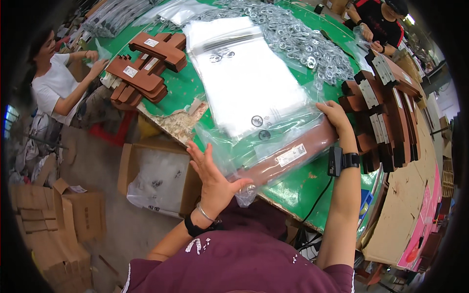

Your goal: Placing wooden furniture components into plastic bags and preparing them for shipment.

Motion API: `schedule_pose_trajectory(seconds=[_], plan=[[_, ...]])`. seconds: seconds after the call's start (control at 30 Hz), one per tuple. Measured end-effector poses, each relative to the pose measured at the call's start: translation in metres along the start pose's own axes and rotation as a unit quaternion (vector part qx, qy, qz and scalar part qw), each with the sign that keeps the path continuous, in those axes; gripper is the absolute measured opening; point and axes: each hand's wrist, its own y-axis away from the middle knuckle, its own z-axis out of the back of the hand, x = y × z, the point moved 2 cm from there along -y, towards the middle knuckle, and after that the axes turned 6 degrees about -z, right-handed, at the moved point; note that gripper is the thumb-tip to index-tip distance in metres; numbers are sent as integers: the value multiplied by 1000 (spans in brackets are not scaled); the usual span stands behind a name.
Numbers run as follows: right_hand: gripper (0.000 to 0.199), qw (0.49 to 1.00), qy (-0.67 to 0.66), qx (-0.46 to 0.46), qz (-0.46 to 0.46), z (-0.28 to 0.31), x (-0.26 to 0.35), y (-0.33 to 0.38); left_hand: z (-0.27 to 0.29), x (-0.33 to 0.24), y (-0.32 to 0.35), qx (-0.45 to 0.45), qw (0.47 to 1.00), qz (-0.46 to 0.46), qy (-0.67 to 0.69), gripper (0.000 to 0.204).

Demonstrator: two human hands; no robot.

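A long brown panel (312,139) with a white label lies inside a clear plastic bag (215,141) at the table's near edge. My right hand (333,117) is closed over the bag's right end, fingers on its far side. At the opposite end is my left hand (215,176), fingers stretched apart and thumb against the plastic. Near that thumb, a small shiny metal piece (250,188) shows through a bunched corner. Just beyond the panel, a stack of clear bags (244,83) with black printed symbols covers the middle of the green table (188,88).
Brown parts are stacked at the left (139,78) and right (386,112). A heap of bagged metal rings (303,41) spreads across the back. Below the table's left edge stands an open carton (124,168) holding plastic bags. One person (56,90) works at left, another (378,24) far right.
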Motion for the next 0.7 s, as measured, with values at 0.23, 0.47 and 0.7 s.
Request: schedule_pose_trajectory(seconds=[0.23, 0.47, 0.7], plan=[[45, 991, -116, -44, -45, 5, -20, 23, -5, -6, 5, 165, 986, -15, 2, 66], [34, 996, -27, -87, 0, 6, -29, 20, -12, 5, 14, 70, 979, -16, 191, 48], [28, 988, -133, -77, -15, -1, -21, 35, -26, 17, 34, -98, 909, 170, 368, 71]])
